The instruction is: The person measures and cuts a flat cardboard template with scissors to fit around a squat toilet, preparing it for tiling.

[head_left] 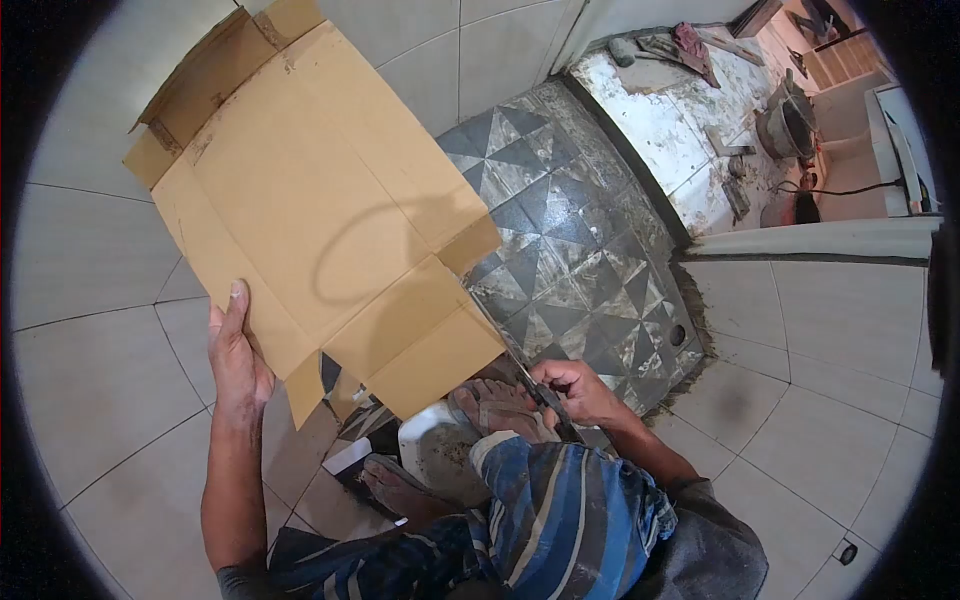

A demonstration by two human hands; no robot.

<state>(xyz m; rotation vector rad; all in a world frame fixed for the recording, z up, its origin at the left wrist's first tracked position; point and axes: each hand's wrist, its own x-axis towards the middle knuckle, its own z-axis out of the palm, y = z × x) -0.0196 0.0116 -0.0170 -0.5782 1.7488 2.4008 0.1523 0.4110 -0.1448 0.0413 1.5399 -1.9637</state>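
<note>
An opened-out cardboard box [320, 180] is tilted up in front of me, its inner side facing me and its flaps spread. My left hand [240, 350] grips its lower left edge, thumb on the near face. By the box's lower right corner, my right hand [580, 392] is closed round a dark-handled tool [548, 398] with a thin, long blade. That blade lies along the right edge of the lower flap [435, 340], overlapping it in this view. A curved shadow falls across the cardboard.
Grey patterned floor tiles [570, 240] with a round drain hole [676, 335] lie beyond the box. Pale tiled walls stand on both sides. Past a dark threshold are a bucket [787, 125] and rubble. My bare feet [495, 405] are beside a dirty white container [437, 455].
</note>
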